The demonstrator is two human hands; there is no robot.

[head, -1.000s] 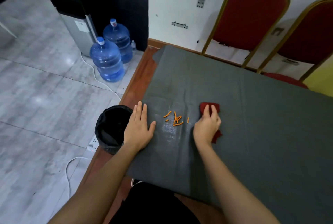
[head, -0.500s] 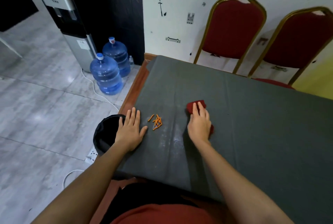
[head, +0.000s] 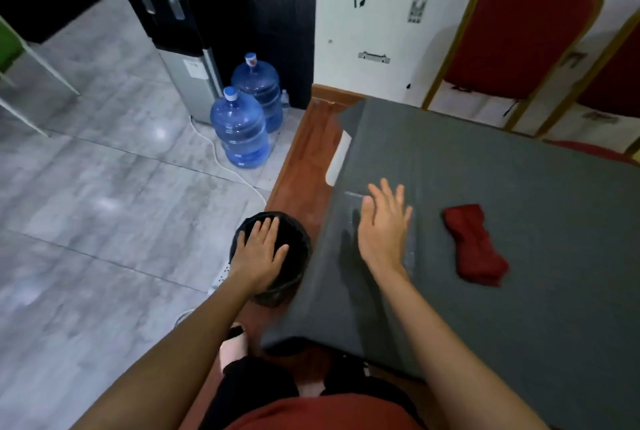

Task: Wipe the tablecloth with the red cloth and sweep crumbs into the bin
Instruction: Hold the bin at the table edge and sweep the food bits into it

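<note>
The orange crumbs are no longer seen on the tablecloth (head: 485, 187), the red cloth (head: 474, 244) has been released, and both hands, the left hand (head: 258, 251) over the bin (head: 301, 235) and the right hand (head: 382, 225) at the table edge, are held empty with fingers spread, so the sweep is judged done.

The table is being covered by a grey tablecloth (head: 502, 187), on which a crumpled red cloth (head: 474, 246) is lying, right of centre.

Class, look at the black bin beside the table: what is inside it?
The bin shows only its black liner. The open left hand held over its mouth covers much of the inside, so whether crumbs lie in it cannot be seen.
</note>
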